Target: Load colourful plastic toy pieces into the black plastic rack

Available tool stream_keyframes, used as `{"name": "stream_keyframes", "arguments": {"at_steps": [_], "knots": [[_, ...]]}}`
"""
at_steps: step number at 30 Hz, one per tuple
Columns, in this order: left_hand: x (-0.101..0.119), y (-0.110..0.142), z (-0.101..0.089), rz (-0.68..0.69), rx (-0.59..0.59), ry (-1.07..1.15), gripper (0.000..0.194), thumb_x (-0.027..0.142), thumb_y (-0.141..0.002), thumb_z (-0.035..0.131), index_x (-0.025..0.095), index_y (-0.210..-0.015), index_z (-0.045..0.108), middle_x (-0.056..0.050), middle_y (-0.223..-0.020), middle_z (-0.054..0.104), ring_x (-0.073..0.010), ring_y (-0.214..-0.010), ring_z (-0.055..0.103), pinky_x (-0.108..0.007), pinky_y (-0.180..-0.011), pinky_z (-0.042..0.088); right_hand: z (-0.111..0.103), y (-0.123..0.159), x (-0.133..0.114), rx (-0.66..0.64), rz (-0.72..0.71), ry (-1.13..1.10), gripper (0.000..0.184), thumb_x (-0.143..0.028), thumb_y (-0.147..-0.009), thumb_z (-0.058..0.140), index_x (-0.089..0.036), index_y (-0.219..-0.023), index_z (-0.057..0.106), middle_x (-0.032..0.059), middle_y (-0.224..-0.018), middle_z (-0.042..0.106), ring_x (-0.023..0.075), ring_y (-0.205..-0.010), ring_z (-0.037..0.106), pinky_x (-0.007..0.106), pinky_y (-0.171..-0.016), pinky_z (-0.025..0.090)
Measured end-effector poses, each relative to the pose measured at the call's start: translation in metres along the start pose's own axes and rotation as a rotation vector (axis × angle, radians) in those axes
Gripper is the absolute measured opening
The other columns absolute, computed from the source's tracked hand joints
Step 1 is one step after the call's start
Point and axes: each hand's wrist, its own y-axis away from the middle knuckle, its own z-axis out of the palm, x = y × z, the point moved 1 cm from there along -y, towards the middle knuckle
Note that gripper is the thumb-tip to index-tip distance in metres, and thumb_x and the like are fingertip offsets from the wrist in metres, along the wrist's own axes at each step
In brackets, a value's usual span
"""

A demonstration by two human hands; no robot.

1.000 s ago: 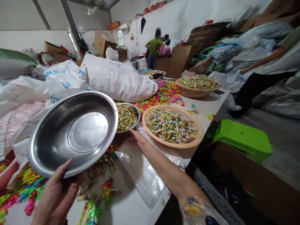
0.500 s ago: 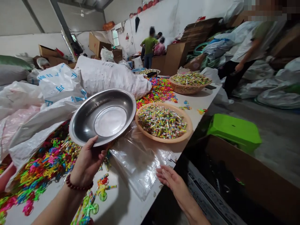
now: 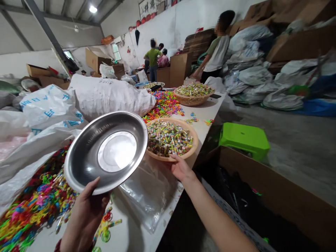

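My left hand [image 3: 85, 213] grips the near rim of an empty steel basin [image 3: 106, 152], holding it tilted above the white table [image 3: 202, 117]. My right hand [image 3: 180, 168] is stretched forward and closed on the near rim of a tan round basket [image 3: 187, 154] filled with small wrapped candies. A sheet of clear plastic [image 3: 147, 190] lies on the table below the basin. Bright plastic toy pieces [image 3: 34, 206] are heaped under and left of my left hand.
Big white sacks [image 3: 105, 94] lie along the table's left side. A second candy basket [image 3: 193, 92] and more coloured pieces [image 3: 164, 105] sit farther back. A green stool [image 3: 244, 140] and an open cardboard box [image 3: 275, 189] stand right of the table. Several people work at the back.
My right hand has moved forward from the table's near edge to the tan basket's rim. The steel basin stays held in my left hand, and the view has shifted right.
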Motion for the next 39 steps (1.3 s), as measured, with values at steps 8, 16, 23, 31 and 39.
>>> {"name": "stream_keyframes", "arguments": {"at_steps": [8,16,23,31,39], "knots": [[-0.005,0.01,-0.045,0.065,0.173,-0.056,0.008,0.012,-0.079,0.065,0.015,-0.086,0.064,-0.003,-0.076,0.071,-0.0141,-0.057,0.065,-0.02,-0.043,0.049,-0.023,-0.023,-0.048,0.138,-0.073,-0.044,0.016,-0.009,-0.084,0.056,-0.018,-0.097,0.059,0.004,-0.078,0.073,0.0212,-0.069,0.072,0.035,-0.054,0.064],[-0.011,0.013,-0.045,0.022,0.141,-0.076,0.011,0.008,-0.077,0.064,0.015,-0.086,0.064,0.0,-0.074,0.07,-0.0112,-0.048,0.06,-0.019,-0.036,0.041,-0.038,-0.02,-0.086,0.258,-0.281,0.029,0.008,-0.027,-0.092,0.061,-0.019,-0.093,0.064,-0.0009,-0.075,0.071,0.011,-0.06,0.066,0.019,-0.053,0.059],[-0.011,0.007,-0.012,-0.032,0.022,-0.081,0.005,0.011,-0.078,0.065,0.014,-0.081,0.064,-0.001,-0.069,0.068,-0.0123,-0.045,0.059,-0.02,-0.035,0.041,-0.044,0.034,-0.013,0.186,-0.282,0.379,0.037,-0.042,-0.066,0.088,-0.018,-0.087,0.068,0.0037,-0.086,0.073,0.0171,-0.074,0.071,0.027,-0.07,0.059],[-0.023,-0.04,0.074,-0.187,-0.363,-0.148,0.008,0.016,-0.086,0.058,0.009,-0.084,0.062,-0.008,-0.067,0.068,-0.0163,-0.052,0.066,-0.018,-0.038,0.041,-0.049,0.117,0.097,0.137,-0.132,0.707,0.053,-0.066,-0.066,0.077,-0.018,-0.087,0.075,0.0059,-0.082,0.073,0.0185,-0.073,0.067,0.03,-0.067,0.054],[-0.069,-0.077,0.169,-0.265,-0.497,-0.081,0.009,0.017,-0.086,0.062,0.009,-0.083,0.061,-0.005,-0.064,0.063,-0.0113,-0.051,0.058,-0.019,-0.048,0.046,-0.038,0.136,0.119,0.034,-0.114,0.952,0.063,-0.079,-0.061,0.071,-0.021,-0.086,0.077,0.0079,-0.086,0.074,0.0242,-0.077,0.07,0.036,-0.074,0.056]]}}
